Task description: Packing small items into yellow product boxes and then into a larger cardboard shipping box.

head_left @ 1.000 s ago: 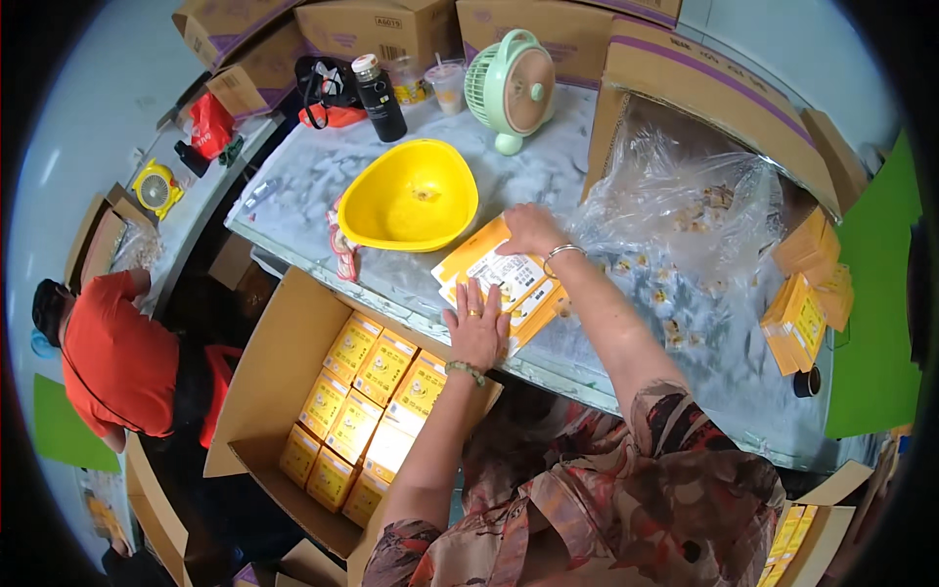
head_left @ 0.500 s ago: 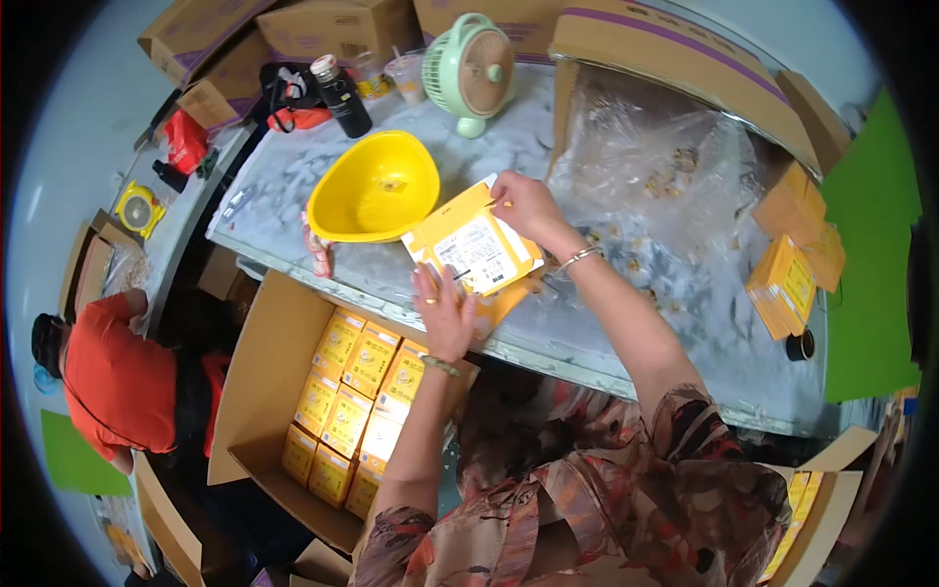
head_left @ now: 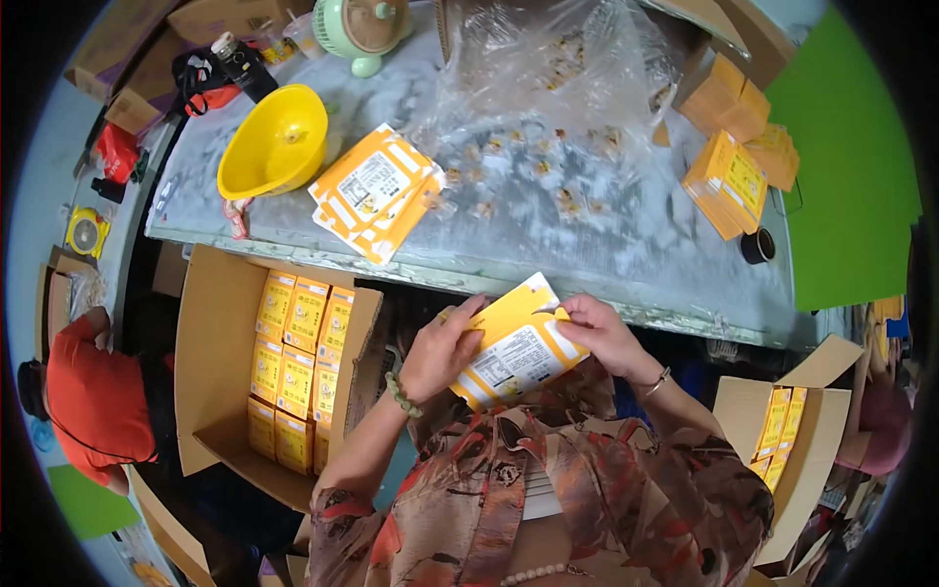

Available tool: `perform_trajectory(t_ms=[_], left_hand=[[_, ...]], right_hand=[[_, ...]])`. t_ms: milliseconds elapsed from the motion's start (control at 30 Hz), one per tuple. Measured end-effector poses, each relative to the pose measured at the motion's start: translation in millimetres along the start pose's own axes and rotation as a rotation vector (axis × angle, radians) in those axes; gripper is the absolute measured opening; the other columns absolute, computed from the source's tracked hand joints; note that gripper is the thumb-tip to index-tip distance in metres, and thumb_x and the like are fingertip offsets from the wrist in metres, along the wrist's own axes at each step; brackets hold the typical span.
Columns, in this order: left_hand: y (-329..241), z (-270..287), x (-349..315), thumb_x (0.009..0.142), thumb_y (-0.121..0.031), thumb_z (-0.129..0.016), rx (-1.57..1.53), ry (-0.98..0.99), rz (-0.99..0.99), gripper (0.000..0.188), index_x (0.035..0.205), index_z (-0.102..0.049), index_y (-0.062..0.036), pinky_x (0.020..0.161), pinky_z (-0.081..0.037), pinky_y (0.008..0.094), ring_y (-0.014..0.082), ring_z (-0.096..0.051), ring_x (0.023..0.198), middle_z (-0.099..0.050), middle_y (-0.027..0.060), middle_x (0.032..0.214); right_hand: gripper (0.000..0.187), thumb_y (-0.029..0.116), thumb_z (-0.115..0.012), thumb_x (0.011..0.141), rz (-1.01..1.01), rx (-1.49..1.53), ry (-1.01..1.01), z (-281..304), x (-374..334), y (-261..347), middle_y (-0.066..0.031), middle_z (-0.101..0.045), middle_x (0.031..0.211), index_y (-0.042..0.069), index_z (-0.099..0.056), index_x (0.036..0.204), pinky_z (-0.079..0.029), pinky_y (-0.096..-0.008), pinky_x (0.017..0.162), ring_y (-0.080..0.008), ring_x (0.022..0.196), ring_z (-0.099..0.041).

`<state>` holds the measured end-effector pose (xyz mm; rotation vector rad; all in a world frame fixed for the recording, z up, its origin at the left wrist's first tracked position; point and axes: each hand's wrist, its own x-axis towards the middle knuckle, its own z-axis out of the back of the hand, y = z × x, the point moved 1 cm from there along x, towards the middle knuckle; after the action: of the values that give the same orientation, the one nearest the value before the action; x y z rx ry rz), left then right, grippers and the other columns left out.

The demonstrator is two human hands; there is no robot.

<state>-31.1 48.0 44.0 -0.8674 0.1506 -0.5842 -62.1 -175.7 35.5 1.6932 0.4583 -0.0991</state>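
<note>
Close in front of my body I hold a flattened yellow-and-white carton (head_left: pixel 518 352), its printed side up. My left hand (head_left: pixel 440 354) grips its left edge with the thumb on top. At its right edge my right hand (head_left: pixel 602 338) pinches a flap. A fanned stack of similar flat cartons (head_left: pixel 377 181) lies on the table, beside a yellow basin (head_left: pixel 279 147). To the left of my left arm stands an open cardboard box (head_left: pixel 220 367) packed with rows of filled yellow cartons (head_left: pixel 293 377).
Small sachets (head_left: pixel 567 201) lie scattered on the marbled table (head_left: pixel 391 88) below a clear plastic bag (head_left: pixel 558 68). Folded cartons (head_left: pixel 729 181) stand at the right by a tape roll (head_left: pixel 757 246). Another open box (head_left: pixel 822 430) is lower right. A person in red (head_left: pixel 98 391) works at left.
My hands have drawn back from the table toward my body with one flat carton. The stack stays on the table. The view has shifted, so the table now appears higher and further left.
</note>
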Motion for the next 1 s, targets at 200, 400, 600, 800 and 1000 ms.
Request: perform_trajectory(t_ms=[200,400,600,800,1000], left_hand=[[-34.6,-14.5,10.0,0.063,-0.041,-0.060,0.342,0.021,-0.373,0.068,0.108,-0.039,0.0039,0.058,-0.043,0.0341,0.0290,-0.052,0.067,-0.050,0.0176,0.077],[-31.9,-17.8,12.3,0.068,-0.033,-0.060,-0.005,0.217,-0.099,0.045,0.095,-0.052,0.0024,0.054,-0.045,0.0308,0.0276,-0.056,0.060,-0.055,0.0173,0.069],[-24.3,-31.1,1.2,0.078,-0.012,-0.053,-0.579,-0.322,0.123,0.042,0.114,-0.036,0.0014,0.077,-0.039,0.0247,0.0122,-0.048,0.088,-0.052,0.0085,0.099],[-20.5,-46.2,-13.7,0.087,-0.018,-0.035,-0.970,-0.413,0.239,0.033,0.115,-0.033,0.0001,0.079,-0.034,0.0213,0.0094,-0.041,0.093,-0.045,0.0055,0.103],[-11.0,-29.6,-1.5,0.087,-0.023,-0.035,-0.775,-0.312,0.362,0.028,0.090,-0.048,0.0006,0.064,-0.036,0.0189,0.0050,-0.040,0.071,-0.049,-0.0002,0.078]], right_hand=[[0.019,0.007,-0.049,0.079,-0.058,-0.004,0.185,17.9,-32.0,-10.4,-0.0009,-0.056,0.084,-0.002,-0.052,0.095,-0.040,-0.0191,0.067,-0.0048,0.075,-0.048],[0.019,0.010,-0.052,0.078,0.239,-0.392,0.050,0.7,-18.8,31.9,-0.0034,-0.055,0.083,-0.001,-0.052,0.093,-0.039,-0.0194,0.063,-0.0055,0.071,-0.048],[0.042,0.012,-0.049,0.079,0.711,-0.481,-0.519,-5.0,12.1,14.6,-0.0149,-0.039,0.113,0.000,-0.033,0.116,-0.033,-0.0293,0.083,-0.0197,0.101,-0.040],[0.030,0.022,-0.040,0.084,0.376,-0.458,-0.282,-29.2,-6.3,-3.9,-0.0066,-0.054,0.097,0.007,-0.044,0.109,-0.040,-0.0225,0.072,-0.0128,0.081,-0.055],[0.026,0.021,-0.041,0.084,0.383,-0.319,-0.132,-19.5,-0.3,-13.6,-0.0054,-0.053,0.096,0.001,-0.051,0.097,-0.039,-0.0212,0.070,-0.0111,0.083,-0.052]])
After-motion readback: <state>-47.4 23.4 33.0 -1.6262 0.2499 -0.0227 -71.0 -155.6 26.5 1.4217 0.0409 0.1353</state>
